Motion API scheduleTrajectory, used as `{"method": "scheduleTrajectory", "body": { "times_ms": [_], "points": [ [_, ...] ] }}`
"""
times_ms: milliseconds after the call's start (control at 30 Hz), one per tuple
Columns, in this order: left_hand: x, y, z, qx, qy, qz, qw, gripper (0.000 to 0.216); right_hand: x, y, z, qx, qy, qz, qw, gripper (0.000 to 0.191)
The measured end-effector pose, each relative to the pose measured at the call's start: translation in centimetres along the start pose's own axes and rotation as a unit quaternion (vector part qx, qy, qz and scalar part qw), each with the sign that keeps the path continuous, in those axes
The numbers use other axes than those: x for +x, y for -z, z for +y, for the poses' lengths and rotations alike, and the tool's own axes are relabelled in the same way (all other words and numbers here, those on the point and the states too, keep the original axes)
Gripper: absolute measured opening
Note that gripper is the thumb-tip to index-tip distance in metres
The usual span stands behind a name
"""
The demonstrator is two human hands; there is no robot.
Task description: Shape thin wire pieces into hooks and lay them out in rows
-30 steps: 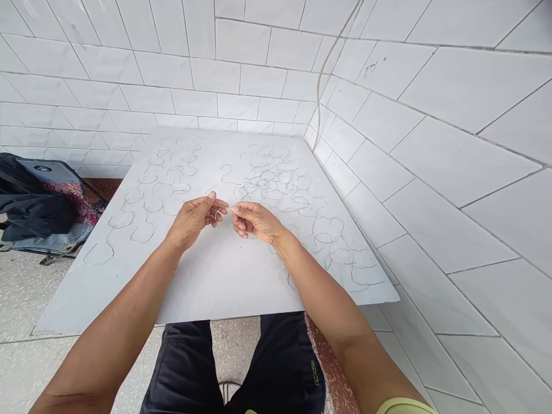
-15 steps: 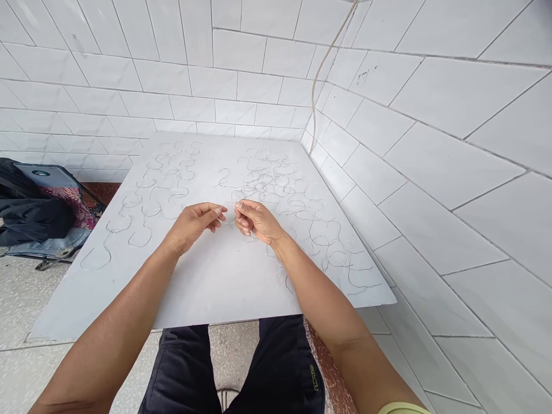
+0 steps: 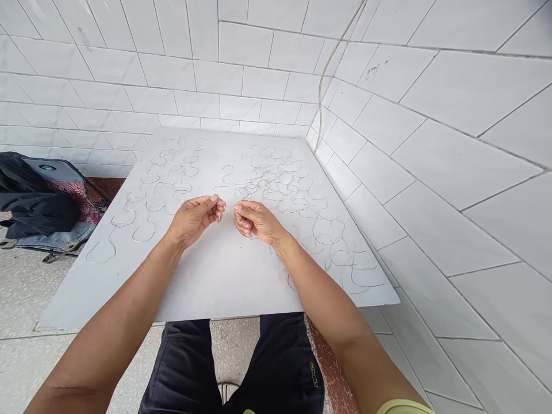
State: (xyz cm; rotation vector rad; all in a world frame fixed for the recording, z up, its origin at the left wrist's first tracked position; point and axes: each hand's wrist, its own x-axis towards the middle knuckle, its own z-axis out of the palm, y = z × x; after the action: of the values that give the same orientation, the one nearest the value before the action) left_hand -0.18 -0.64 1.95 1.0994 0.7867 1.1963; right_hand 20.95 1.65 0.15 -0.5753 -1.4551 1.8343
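My left hand and my right hand are held close together over the middle of a white board. Both pinch the ends of a thin piece of wire that spans the small gap between the fingertips. Bent wire hooks lie spread out in rows on the board's left half. A tangled heap of wire hooks covers the right half, reaching under my right forearm.
White tiled walls close in behind and on the right, with a thin cable hanging in the corner. Dark bags and folded cloth sit on the floor at the left. My legs in dark trousers are below the board's near edge.
The hands have stayed over the same spot. The fingers have shifted slightly on the wire, and the gap between the hands has changed a little.
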Motion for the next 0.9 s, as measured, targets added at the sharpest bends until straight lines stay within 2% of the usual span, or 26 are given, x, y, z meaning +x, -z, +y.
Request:
{"method": "scheduleTrajectory", "body": {
  "times_ms": [167,333,567,800,900],
  "points": [
    [0.00,-0.03,-0.20,0.016,0.002,-0.019,1.000,0.030,-0.13,0.07,-0.22,-0.011,-0.003,-0.017,1.000,0.042],
    [0.03,0.13,-0.24,0.006,-0.005,-0.031,0.999,0.028,-0.15,0.12,-0.35,-0.031,-0.004,-0.004,0.999,0.042],
    [0.01,0.30,0.32,-0.027,-0.001,-0.003,1.000,0.020,-0.20,-0.16,-0.37,-0.081,-0.017,0.022,0.996,0.044],
    [0.14,0.70,0.21,-0.071,0.056,0.026,0.996,0.020,-0.25,-0.27,-0.30,-0.101,-0.046,0.011,0.994,0.048],
    [0.23,0.59,-0.11,-0.100,0.049,0.043,0.993,0.015,-0.22,-0.21,-0.22,-0.099,-0.046,0.006,0.994,0.046]
  ]
}}
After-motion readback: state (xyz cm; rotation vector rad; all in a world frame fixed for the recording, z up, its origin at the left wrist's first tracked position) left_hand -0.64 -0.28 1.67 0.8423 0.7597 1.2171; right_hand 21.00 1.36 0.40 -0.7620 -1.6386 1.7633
